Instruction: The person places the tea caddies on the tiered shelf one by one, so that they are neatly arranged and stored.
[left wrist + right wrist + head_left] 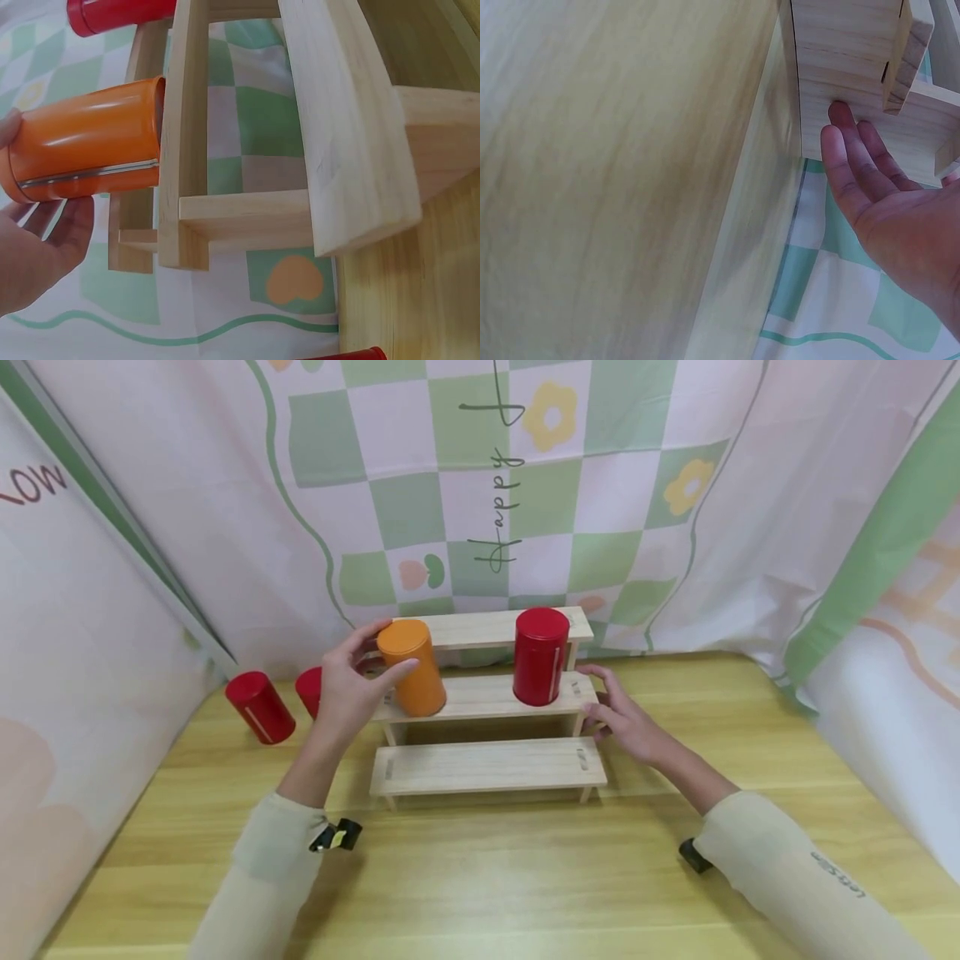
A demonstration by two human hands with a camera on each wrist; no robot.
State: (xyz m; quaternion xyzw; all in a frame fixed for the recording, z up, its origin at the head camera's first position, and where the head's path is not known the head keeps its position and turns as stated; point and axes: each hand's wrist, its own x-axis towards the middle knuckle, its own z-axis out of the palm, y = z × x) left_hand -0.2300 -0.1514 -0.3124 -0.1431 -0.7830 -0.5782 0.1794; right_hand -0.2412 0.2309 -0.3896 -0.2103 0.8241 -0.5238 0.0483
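Note:
A three-tier wooden stand is on the table. My left hand grips an orange can, thumb in front and fingers behind, at the left end of the middle tier. In the left wrist view the orange can has its base against the tier's edge. A red can stands upright toward the right end of that tier. My right hand is beside the stand's right side; in the right wrist view its extended fingers lie against or very near the side panel.
Left of the stand, a red can stands on the wooden table. Another red can is partly hidden behind my left hand. A checkered curtain hangs directly behind the stand, with white fabric along the left side.

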